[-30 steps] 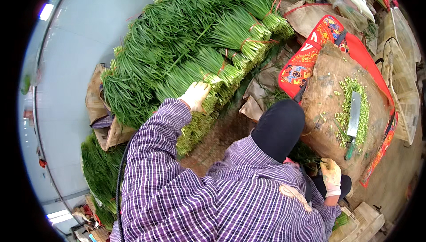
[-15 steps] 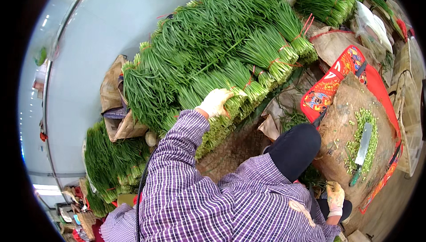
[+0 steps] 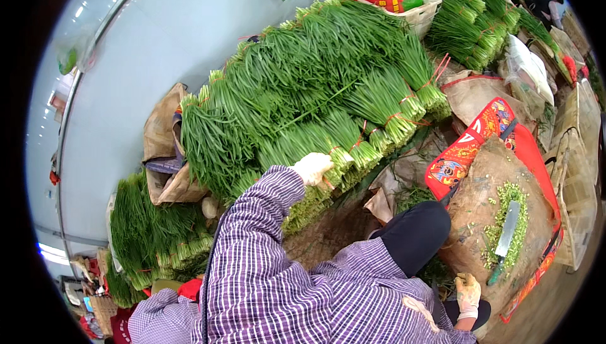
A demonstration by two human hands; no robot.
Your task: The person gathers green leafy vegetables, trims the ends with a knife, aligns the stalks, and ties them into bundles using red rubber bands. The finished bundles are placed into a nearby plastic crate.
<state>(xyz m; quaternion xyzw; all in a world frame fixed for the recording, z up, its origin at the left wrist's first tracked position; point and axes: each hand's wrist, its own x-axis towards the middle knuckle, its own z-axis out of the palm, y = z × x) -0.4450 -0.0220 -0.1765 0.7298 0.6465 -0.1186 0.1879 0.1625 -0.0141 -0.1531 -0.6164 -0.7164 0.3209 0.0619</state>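
My left hand (image 3: 314, 168), in a pale glove, rests at the pale cut ends of a chive bundle (image 3: 339, 158) on the near side of a big heap of chives (image 3: 303, 60). Its fingers curl around the stalks, and part of the grip is hidden. Low on the right, my right hand (image 3: 468, 295), also gloved and stained, sits by my knee with its fingers curled in; what they hold, if anything, does not show. Close to it, a knife (image 3: 507, 230) with a green handle lies on a brown sack-covered pad (image 3: 467, 218) among chopped green bits (image 3: 519, 208).
A red patterned cloth (image 3: 530, 154) lies under the pad. Beyond the heap stands a white basket (image 3: 429, 12) holding red and green bags. More chives (image 3: 467, 9) lie at far right, others (image 3: 148, 224) at left. A person in a checked head covering (image 3: 161, 322) is at lower left.
The view has tilted, so more of the white basket shows at the top. My left hand stays at the same bundle ends, and my right hand stays by my knee.
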